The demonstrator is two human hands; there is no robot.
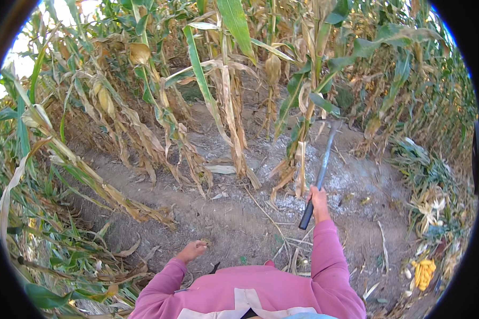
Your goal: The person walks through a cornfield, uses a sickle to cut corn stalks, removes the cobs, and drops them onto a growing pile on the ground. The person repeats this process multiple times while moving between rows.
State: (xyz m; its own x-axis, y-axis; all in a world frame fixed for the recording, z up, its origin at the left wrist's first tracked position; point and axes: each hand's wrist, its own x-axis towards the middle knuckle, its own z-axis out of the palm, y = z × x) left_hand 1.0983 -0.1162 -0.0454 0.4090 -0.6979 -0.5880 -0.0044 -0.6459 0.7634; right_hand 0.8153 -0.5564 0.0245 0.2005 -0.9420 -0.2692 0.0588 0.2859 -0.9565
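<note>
Right of the stalk (302,165), the right hand (318,203) clasps the tool (325,162) by its handle (305,217), most of it stretching out ahead of that grip; left of the stalk, the left hand (192,251) half-curls, contents unclear from here.

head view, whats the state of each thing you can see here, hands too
right hand: closed around the tool's handle
long metal tool: held, black grip end nearest the person
left hand: fingers curled, unclear if it holds anything
middle corn stalk: upright, mostly dried
left corn stalk: leaning
ear at left: in its husk
yellow cobs: husked, heaped on the ground
</note>
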